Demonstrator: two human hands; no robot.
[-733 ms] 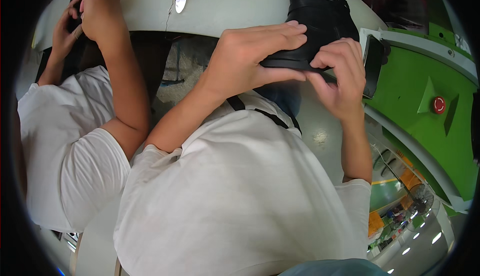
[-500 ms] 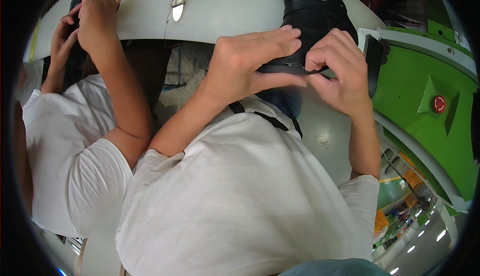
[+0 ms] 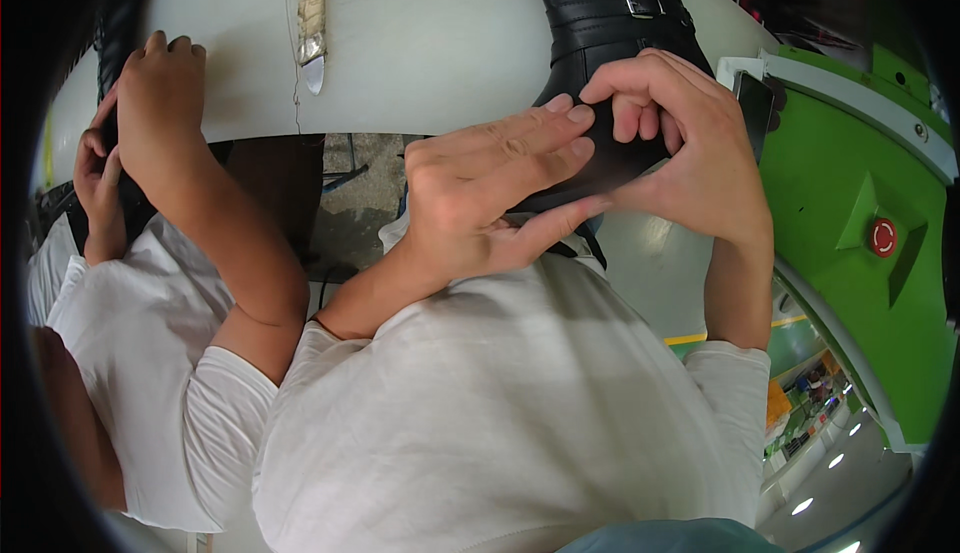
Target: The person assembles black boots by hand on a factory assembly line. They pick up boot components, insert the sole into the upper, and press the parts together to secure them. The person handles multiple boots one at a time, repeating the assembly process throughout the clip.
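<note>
A black leather boot [image 3: 605,38] with a buckled strap lies on the white table, its foot end toward me. My left hand [image 3: 465,188] clasps the left side of that end, fingers flat over the upper and thumb below along the sole. From the other side my right hand [image 3: 690,138] grips it, the index finger arched over the top, the other fingers curled in, the thumb low by the left thumb. Both hands hide most of the sole edge. To the left on the table rests a knife [image 3: 312,28] with a tape-wrapped handle and a short metal blade.
On my left, close by, a co-worker's hands [image 3: 150,103] hold another black item. The white table [image 3: 410,53] curves across the front. To my right stands a green machine [image 3: 830,193] with a red stop button [image 3: 882,237] and a dark flat panel [image 3: 752,113] at its edge.
My right hand has gone from pinching the sole edge to a wider grip with its index finger over the upper. The boot's end sits lower in view, as does the whole table.
</note>
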